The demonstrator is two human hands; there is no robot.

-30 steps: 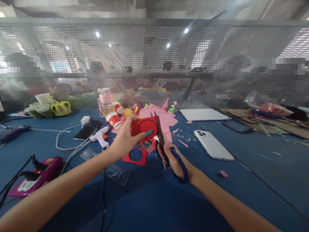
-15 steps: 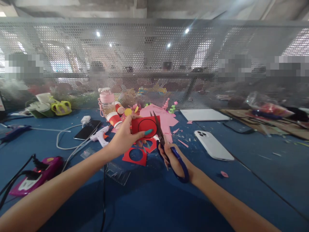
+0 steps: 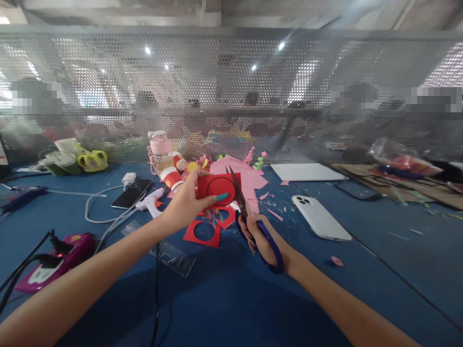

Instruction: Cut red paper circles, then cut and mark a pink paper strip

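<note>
Above the middle of the blue surface (image 3: 202, 308), the left hand (image 3: 186, 202) pinches a red card (image 3: 220, 185) between its thumb, laid across the front, and the fingers behind. A black circle is drawn on the card (the thumb, with its teal nail, covers a bit of the line). The right hand (image 3: 262, 238) is closed around the blue handles of a pair of scissors (image 3: 243, 205), whose slightly parted blades stand at the card's right end; how deep they bite cannot be told. Below the card, a red offcut (image 3: 214, 238) with a round hole lies flat, and a clear stencil (image 3: 177, 260) sits nearer the surface's front edge. Toward the far edge are pink paper (image 3: 255, 178), a red and white cup (image 3: 171, 179) on its side and a pink bottle (image 3: 161, 147). A white glue gun (image 3: 152, 202) lies left of the hands, a white phone (image 3: 320, 217) right.
</note>
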